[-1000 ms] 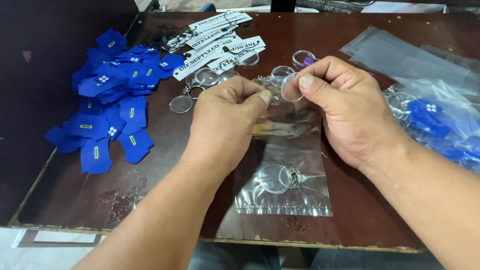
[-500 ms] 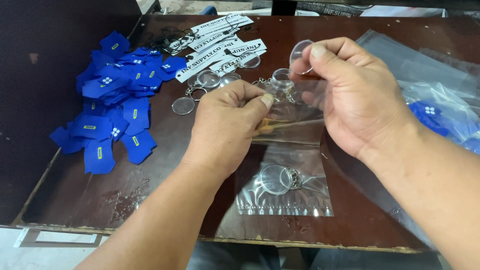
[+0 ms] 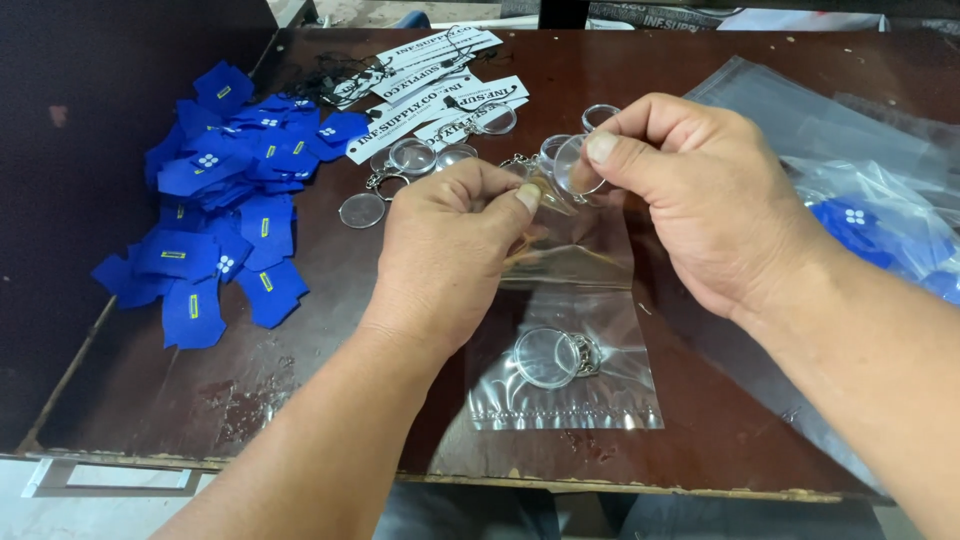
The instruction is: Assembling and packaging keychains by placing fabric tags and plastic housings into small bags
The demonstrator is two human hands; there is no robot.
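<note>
Dark brown wooden surface (image 3: pixel 300 380), worn and scuffed, filling most of the view; front edge chipped and running just below the forearms, left edge slanting up beside a dark wall. Bare stretch of wood at front left, between the left forearm and that edge.

Large clear plastic bags (image 3: pixel 860 210) spread across the right side, blue pieces showing through, reaching to the right border. Heap of blue fabric tags (image 3: pixel 225 220) at far left, spilling close to the left edge. White printed paper strips (image 3: pixel 440 85) fanned at the back, near the far edge.

Left hand (image 3: pixel 455 250) at centre, grip closed, thumb and forefinger pinching the upper rim of a small clear plastic pouch (image 3: pixel 570 250) lifted off the wood. Right hand (image 3: pixel 700 190) just beside it, grip closed on a clear round keychain (image 3: pixel 580 165), pinched between thumb and fingertips right at the mouth of that pouch. Hands nearly touching above the pouch; little room between them.

Flat on the wood below the hands, a second clear pouch (image 3: pixel 610 400) holding a clear round keychain with a metal ring (image 3: pixel 552 355), lower seam near the front edge.

Loose clear round keychains (image 3: pixel 412 155) scattered behind the left hand, just in front of the paper strips, one (image 3: pixel 362 210) lying apart toward the blue tags.
</note>
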